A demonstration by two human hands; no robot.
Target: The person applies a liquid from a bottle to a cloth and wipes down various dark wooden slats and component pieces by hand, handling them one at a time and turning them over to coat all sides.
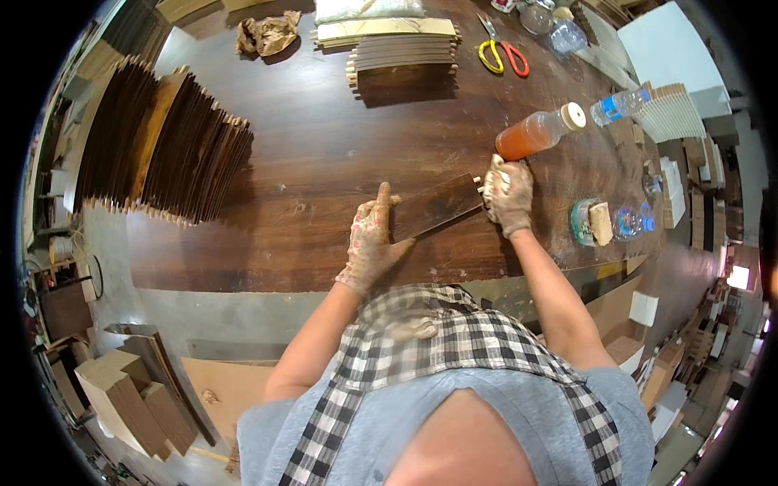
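Observation:
A dark brown wooden board (438, 206) with pale dowel pegs at its ends lies slanted on the table between my hands. My left hand (371, 239), in a stained, patterned glove, grips the board's left end, thumb along the near edge and fingers at the peg end. At the other end, my gloved right hand (509, 194) is closed beside the pegs; whitish, brown-stained folds show at its fingers, and whether these are glove or a cloth I cannot make out. Just beyond it, a bottle of orange liquid (527, 138) with a pale lid leans to the right.
Stacks of dark pegged boards (154, 146) stand at the left, with a smaller stack (405, 61) at the far middle. Crumpled brown paper (267, 34) and scissors (501, 50) lie farther back. Right: a water bottle (620, 106), a cut container (582, 223) holding a sponge-like block.

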